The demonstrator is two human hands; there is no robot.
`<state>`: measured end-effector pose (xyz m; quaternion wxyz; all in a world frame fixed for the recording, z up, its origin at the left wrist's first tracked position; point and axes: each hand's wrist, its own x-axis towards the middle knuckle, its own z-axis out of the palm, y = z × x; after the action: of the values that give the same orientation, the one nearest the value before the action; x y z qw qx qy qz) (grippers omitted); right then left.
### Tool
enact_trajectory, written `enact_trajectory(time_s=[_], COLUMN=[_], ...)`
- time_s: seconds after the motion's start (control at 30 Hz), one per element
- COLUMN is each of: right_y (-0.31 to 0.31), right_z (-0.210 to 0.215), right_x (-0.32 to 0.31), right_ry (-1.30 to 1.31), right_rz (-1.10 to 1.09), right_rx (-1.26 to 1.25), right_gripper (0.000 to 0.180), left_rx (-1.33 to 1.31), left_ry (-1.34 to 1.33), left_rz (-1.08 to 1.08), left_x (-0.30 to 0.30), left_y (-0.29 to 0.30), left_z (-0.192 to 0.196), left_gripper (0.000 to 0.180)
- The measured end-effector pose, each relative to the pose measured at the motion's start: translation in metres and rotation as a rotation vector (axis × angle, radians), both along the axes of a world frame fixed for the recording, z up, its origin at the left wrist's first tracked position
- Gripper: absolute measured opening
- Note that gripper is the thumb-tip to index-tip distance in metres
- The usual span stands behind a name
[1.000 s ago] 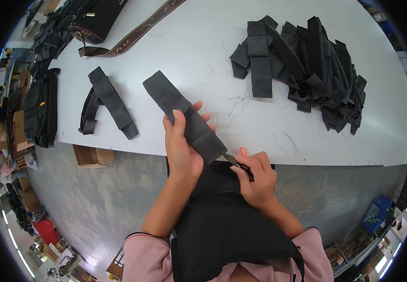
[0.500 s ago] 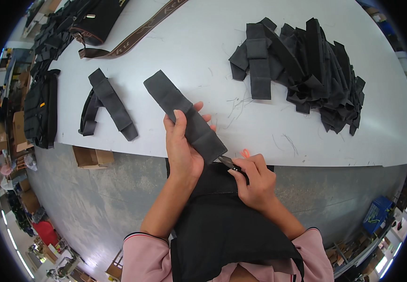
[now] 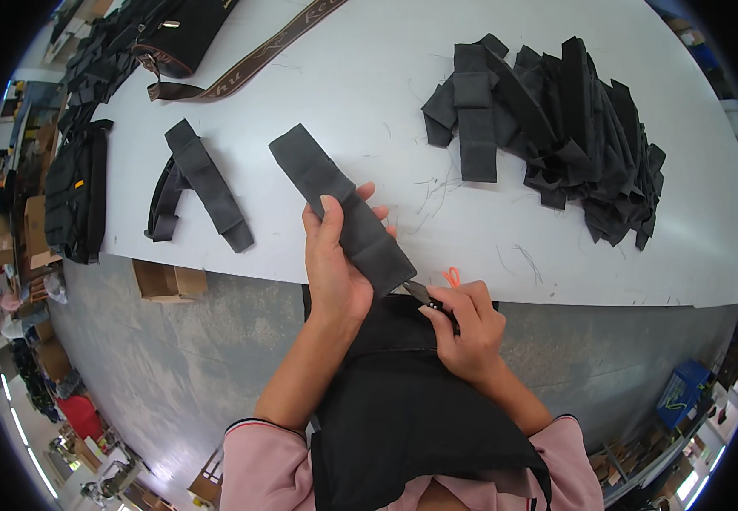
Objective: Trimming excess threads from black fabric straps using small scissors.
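Note:
My left hand (image 3: 333, 255) is closed round a dark grey fabric strap (image 3: 322, 175), with the thumb on top and the fingertips coming out past its right edge. The strap slants from upper left down to a corner near my right hand. In my right hand (image 3: 471, 332) I grip small dark thread snips (image 3: 424, 295), whose tips reach the strap's lower right corner. An orange loop (image 3: 451, 277) sticks up beside the snips. Whether the blades touch fabric or a thread is too small to tell.
On the white table (image 3: 335, 94), a heap of grey straps (image 3: 586, 153) lies at right, with loose threads (image 3: 429, 196) beside it. Another strap (image 3: 207, 183) lies left. Black bags (image 3: 78, 192) and a brown lettered strap (image 3: 258, 55) are farther off. A cardboard box (image 3: 169, 281) stands below the edge.
Little differs. Both hands hold the same strap and snips in nearly the same pose; the table's things sit slightly shifted to the right in the picture.

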<state>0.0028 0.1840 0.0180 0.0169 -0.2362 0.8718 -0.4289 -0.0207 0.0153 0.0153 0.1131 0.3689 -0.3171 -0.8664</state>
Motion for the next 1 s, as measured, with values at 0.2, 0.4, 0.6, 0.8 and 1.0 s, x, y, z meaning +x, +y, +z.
enact_trajectory(time_s=[0.2,0.4,0.6,0.8,1.0], right_y=[-0.004,-0.005,-0.012,-0.016,-0.015], right_z=[-0.007,-0.004,-0.001,0.008,0.024], right_x=[-0.004,-0.007,-0.010,-0.015,-0.027], right_ry=[0.014,-0.048,0.019,0.125,-0.366], right_rz=[-0.028,0.138,0.184,0.262,-0.062], right_rx=[-0.080,-0.061,0.000,0.096,-0.268], right_gripper=[0.024,0.026,0.027,0.027,0.022], left_rx=[0.017,0.076,0.083,0.071,0.137], left_ry=[0.008,-0.010,0.005,0.003,0.046], left_rz=[-0.016,-0.047,-0.041,-0.052,-0.298], left_x=[-0.001,-0.002,-0.001,-0.001,0.003], left_y=[-0.003,-0.007,-0.007,-0.010,-0.018], left_z=[-0.003,-0.004,-0.002,-0.005,-0.010], left_gripper=[0.030,0.027,0.026,0.029,0.040])
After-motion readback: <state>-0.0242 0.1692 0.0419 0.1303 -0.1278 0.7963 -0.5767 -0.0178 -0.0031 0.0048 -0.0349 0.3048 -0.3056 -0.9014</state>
